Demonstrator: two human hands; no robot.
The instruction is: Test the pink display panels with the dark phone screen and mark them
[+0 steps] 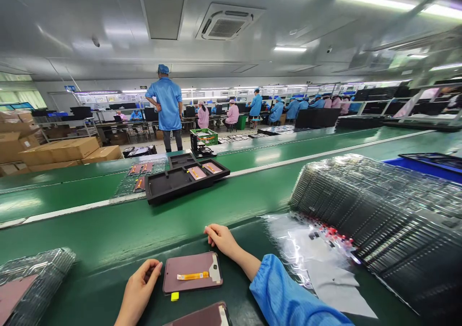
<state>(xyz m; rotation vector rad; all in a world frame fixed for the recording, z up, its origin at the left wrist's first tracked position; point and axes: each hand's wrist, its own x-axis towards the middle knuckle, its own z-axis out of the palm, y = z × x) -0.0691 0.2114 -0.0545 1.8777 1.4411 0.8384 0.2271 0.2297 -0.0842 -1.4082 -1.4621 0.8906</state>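
A phone screen panel [193,273] lies flat on the dark green mat, its pinkish-brown back facing up. An orange flex cable [193,276] runs across it, and a yellow tab [175,296] sticks out from its lower edge. Just left of the panel is my left hand [140,287], its fingers curled in towards the thumb and nothing visible in them. My right hand [221,238] is above the panel's upper right corner, fingers closed; whatever is in them, if anything, is hidden. A second screen panel [202,317] is partly cut off at the bottom edge.
Stacked clear plastic trays [361,210] stand at right beside a crumpled plastic sheet [303,254]. More trays [43,278] are at left. Across the green belt [115,225] sits a black tray [173,186] with panels. Beyond, a person in blue [168,105] stands, back turned.
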